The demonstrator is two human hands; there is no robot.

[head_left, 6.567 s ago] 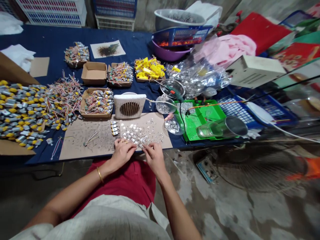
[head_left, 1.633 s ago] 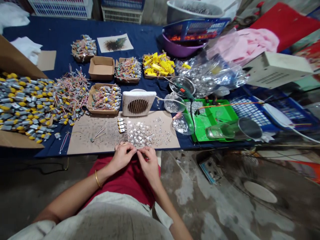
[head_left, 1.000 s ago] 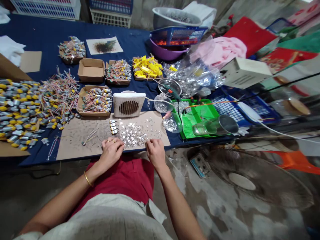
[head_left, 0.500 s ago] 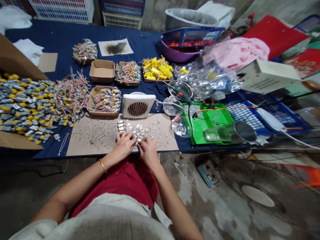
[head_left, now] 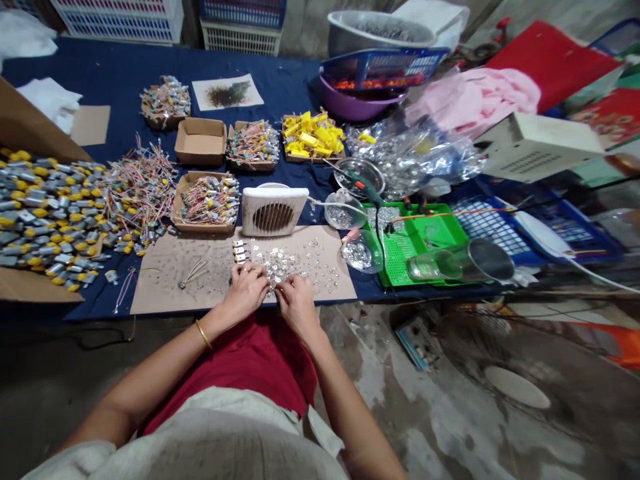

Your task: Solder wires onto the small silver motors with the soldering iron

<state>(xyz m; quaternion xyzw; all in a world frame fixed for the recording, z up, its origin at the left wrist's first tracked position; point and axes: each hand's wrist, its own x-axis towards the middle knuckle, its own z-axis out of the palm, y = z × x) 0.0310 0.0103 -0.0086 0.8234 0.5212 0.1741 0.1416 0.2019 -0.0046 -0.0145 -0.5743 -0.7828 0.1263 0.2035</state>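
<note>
A: Pos. of hands re the vent [head_left: 274,212]?

B: Both in front, over the near edge of the board [head_left: 165,293]; L hand [head_left: 247,291] toward vent's left end, R hand [head_left: 299,301] toward its right, narrow gap betw. them.

A: Grip?

B: Fingers bent, tips drawn in, approx. narrow, L & R alike; can't tell if either holds a part.

A: Bits & motors?

B: Metal bits [head_left: 281,261]: scattered in front of vent, at/near fingertips. Motors [head_left: 241,248]: short row, front-left of vent, just beyond L hand.

A: Surroundings?

B: Wires [head_left: 190,277]: farther front-left of vent. Box [head_left: 200,227] w/ wired motors: immed. left. Yellow parts [head_left: 313,133]: behind, slightly right. Green tray [head_left: 397,257]: right.
</note>
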